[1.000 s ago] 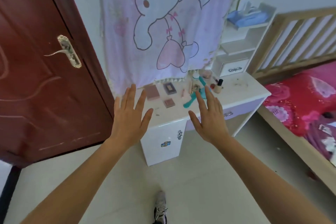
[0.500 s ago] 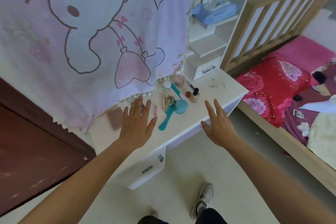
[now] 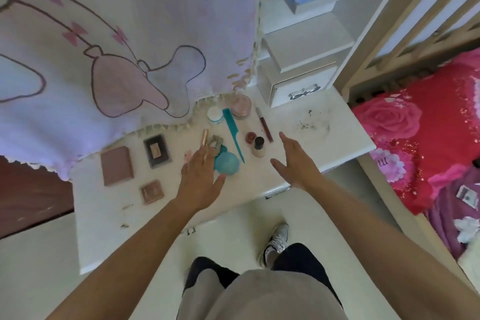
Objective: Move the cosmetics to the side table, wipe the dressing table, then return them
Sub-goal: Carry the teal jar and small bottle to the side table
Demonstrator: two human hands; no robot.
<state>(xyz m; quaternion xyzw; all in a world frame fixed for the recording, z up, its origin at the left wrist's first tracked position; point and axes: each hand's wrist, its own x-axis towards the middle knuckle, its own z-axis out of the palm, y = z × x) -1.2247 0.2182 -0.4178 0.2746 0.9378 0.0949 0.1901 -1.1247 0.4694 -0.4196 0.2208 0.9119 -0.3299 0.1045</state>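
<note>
Both hands hover open and empty over the white dressing table (image 3: 259, 179), the left hand (image 3: 200, 179) above a teal round case (image 3: 227, 162). The right hand (image 3: 294, 161) spreads just right of it. Cosmetics lie scattered around that case: a teal comb (image 3: 232, 132) behind, a pink palette (image 3: 117, 169) far left.

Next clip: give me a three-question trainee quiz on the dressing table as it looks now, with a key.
1. True or false: both hands are empty.
2. Which lies nearest the left hand? A) teal round puff case B) large pink palette C) lip gloss tube
3. Fill in: the teal tail comb lies between the white-lidded jar and the ___ jar.

Key: 1 true; the right hand is also open. 2 A. 3 pink.
</note>
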